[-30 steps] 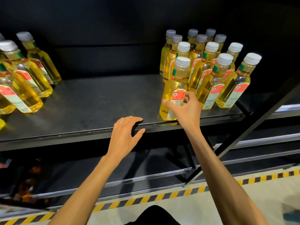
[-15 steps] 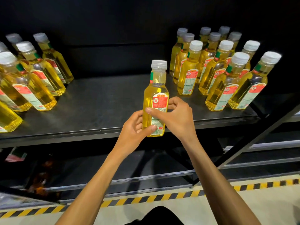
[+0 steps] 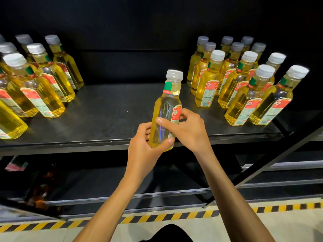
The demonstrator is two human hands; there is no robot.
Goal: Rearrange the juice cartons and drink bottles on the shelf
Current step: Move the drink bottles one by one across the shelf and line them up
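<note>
A clear bottle of yellow drink (image 3: pixel 168 103) with a white cap and red-and-green label is held upright in front of the black shelf's (image 3: pixel 108 109) front edge. My left hand (image 3: pixel 143 152) grips its lower part from below and the left. My right hand (image 3: pixel 187 130) pinches its middle from the right, thumb across the front. Its label is turned toward the right. Several matching bottles (image 3: pixel 243 86) stand in rows on the shelf's right side, and another group (image 3: pixel 35 81) stands on its left side.
A wide bare stretch of shelf lies between the two bottle groups. A diagonal black frame bar (image 3: pixel 286 152) crosses at the right. Lower shelves (image 3: pixel 139 194) sit below, with dark bottles (image 3: pixel 42 191) at the lower left. Yellow-black hazard tape (image 3: pixel 174 217) marks the floor.
My right hand took a bottle from the right group's front and lifted it to the middle. My left hand left the shelf edge and joined the grip. The label has turned toward the right.
</note>
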